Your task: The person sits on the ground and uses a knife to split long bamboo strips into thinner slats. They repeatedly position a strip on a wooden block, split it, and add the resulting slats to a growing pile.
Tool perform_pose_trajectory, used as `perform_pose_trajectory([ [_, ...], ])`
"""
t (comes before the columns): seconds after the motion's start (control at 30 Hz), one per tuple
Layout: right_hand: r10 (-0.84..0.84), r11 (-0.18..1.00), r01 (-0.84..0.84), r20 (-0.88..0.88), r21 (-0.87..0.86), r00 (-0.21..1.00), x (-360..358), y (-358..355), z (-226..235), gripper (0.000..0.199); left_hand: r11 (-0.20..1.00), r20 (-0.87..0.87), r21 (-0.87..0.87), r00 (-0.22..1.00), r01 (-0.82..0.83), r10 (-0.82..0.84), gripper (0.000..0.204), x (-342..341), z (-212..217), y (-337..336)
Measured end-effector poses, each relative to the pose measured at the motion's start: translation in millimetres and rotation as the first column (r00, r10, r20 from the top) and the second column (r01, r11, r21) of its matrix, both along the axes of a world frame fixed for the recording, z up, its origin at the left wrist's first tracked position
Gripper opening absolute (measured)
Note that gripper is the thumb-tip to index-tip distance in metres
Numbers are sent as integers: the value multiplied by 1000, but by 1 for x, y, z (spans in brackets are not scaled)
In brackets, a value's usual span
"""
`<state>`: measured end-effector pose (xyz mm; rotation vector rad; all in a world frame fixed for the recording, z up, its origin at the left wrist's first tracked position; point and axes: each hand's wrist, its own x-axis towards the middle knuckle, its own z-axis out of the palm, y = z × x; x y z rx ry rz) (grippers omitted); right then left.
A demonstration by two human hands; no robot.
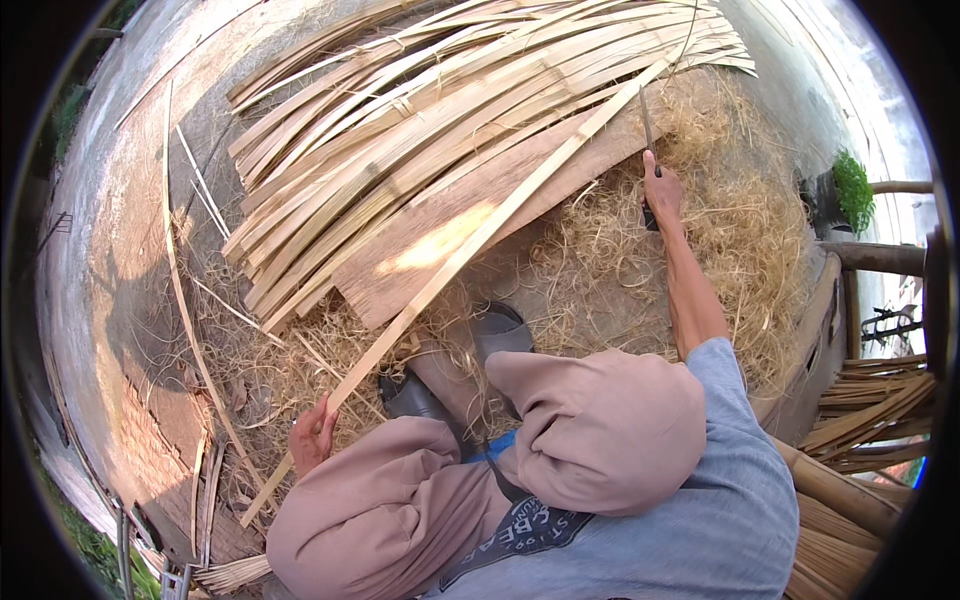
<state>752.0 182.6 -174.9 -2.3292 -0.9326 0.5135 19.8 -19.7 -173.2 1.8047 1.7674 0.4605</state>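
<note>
A long, pale bamboo strip (490,225) runs diagonally from beside my left knee to the far right. My left hand (313,437) is closed around its near part. My right hand (662,195), with the arm stretched forward, grips the dark handle of a knife (645,115). The narrow blade points away from me and meets the strip near its far end, where a thin sliver curls up. Beneath the strip lies a flat wooden board (370,285). Beyond it, many split bamboo strips (420,130) are laid side by side in a wide pile.
Curly bamboo shavings (730,190) cover the ground around the board and my sandals (500,330). Loose strips (172,230) lie at the left. At the right are a potted green plant (853,190), wooden poles (880,258) and bundled strips (870,405).
</note>
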Motion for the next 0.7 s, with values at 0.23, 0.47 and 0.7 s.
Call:
perform_pose_trajectory([
  [0.23,763,629,-766,-81,-134,641,-218,-85,23,59,989,-120,-145,992,19,-37,27,103,27,52],
  [0.47,433,895,-414,102,-168,895,-110,-46,22,66,998,-183,-51,982,36,-44,30,124,20,49],
  [0.7,734,679,-723,88,-130,674,-154,-60,18,65,997,-103,-71,995,0,-7,33,115,23,46],
])
